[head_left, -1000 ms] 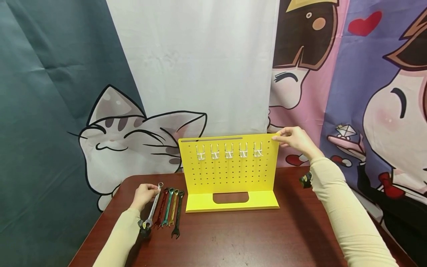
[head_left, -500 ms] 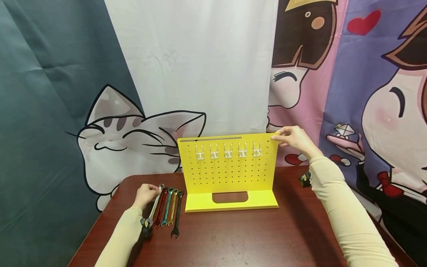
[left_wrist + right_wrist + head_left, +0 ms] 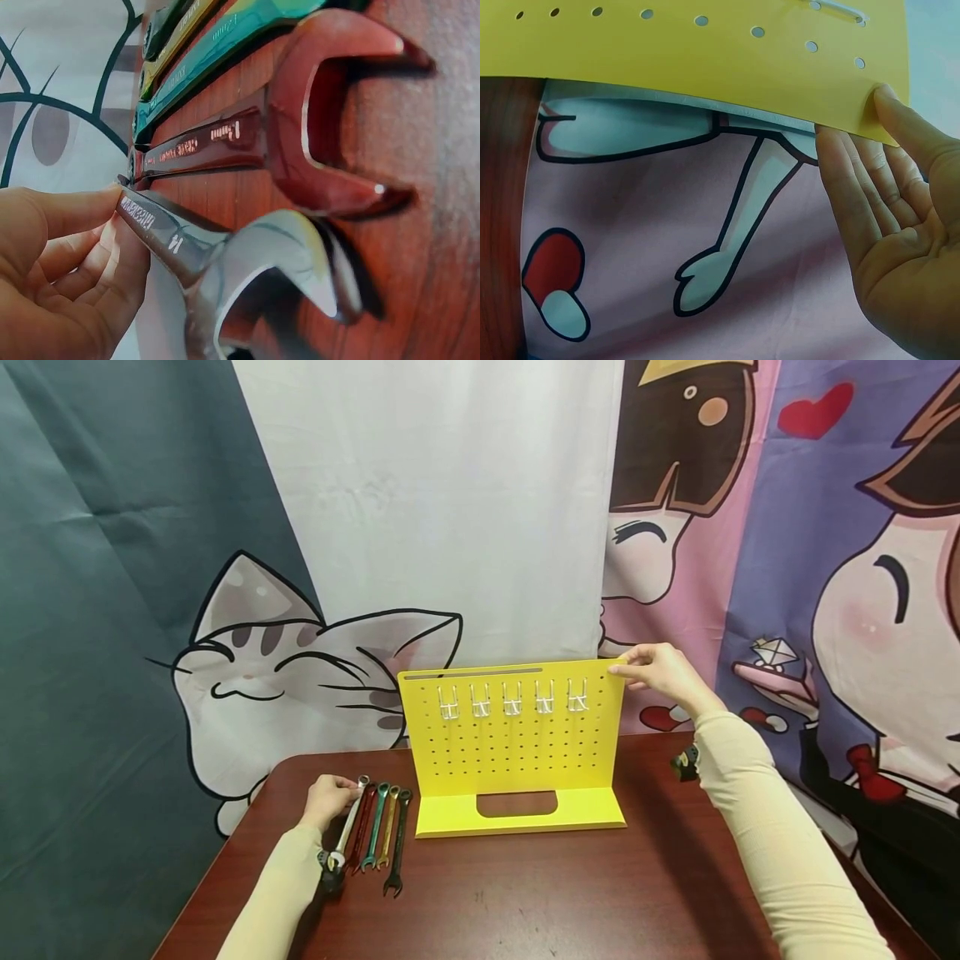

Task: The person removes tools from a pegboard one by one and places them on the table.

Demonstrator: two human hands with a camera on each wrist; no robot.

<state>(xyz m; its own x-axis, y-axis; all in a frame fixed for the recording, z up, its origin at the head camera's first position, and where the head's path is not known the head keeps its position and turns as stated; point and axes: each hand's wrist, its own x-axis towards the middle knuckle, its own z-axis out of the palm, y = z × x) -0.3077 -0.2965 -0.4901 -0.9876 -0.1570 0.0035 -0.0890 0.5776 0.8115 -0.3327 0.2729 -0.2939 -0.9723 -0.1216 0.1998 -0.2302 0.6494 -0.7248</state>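
My left hand [image 3: 326, 800] pinches a silver combination wrench [image 3: 195, 247] between thumb and fingers near its ring end. The red wrench [image 3: 217, 142] lies right beside it on the table. Past that come a teal wrench [image 3: 377, 827], a gold wrench [image 3: 389, 828] and a dark green wrench [image 3: 399, 843], laid roughly side by side. At the upper right corner of the yellow pegboard stand [image 3: 517, 739], my right hand [image 3: 660, 672] grips the panel, thumb in front and fingers behind. The pegboard stands upright on its base.
Several wire hooks [image 3: 512, 700] hang in a row along the upper pegboard, with nothing on them. The brown table [image 3: 540, 902] carries everything. A printed cartoon curtain [image 3: 450, 510] hangs behind it.
The silver wrench has shifted slightly right toward the red one, with my left hand on it, and its ring end sits lower. My right hand keeps its grip on the pegboard.
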